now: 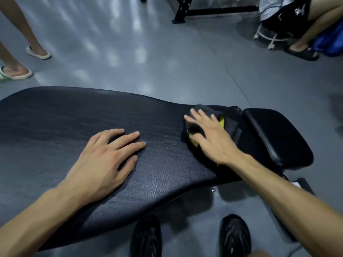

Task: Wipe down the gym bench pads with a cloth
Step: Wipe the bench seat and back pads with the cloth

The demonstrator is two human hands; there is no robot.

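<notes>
The cloth (209, 115) is dark with yellow showing at its edges, and it lies bunched at the right end of the long pad (74, 123), next to the gap before the small pad (274, 134). The right hand (207, 134) lies on top of the cloth with fingers spread and nearly straight, pressing it onto the long pad rather than gripping it; folds of cloth stick out beyond the fingertips and on the side toward the small pad, and a yellow corner peeks out under the palm. The left hand (109, 156) is well apart from the cloth, further left on the same long pad, palm down, fingers straight and slightly fanned, holding nothing.

The long pad is black with a wrinkled leather grain and stretches left from the cloth to the picture's edge. The small pad sits just right of the cloth, smooth and glossy, tilted.

Below the long pad, on the near side, two black shoes (146, 238) of the person stand on the grey floor (167, 62). Beyond the long pad, at far left, another person's feet in pale sandals (38, 53) stand on the floor. At far right, past the small pad, someone sits on a stool (269, 37) with white casters, wearing a black sandal (301, 51). A black metal frame (187, 13) stands at the top.
</notes>
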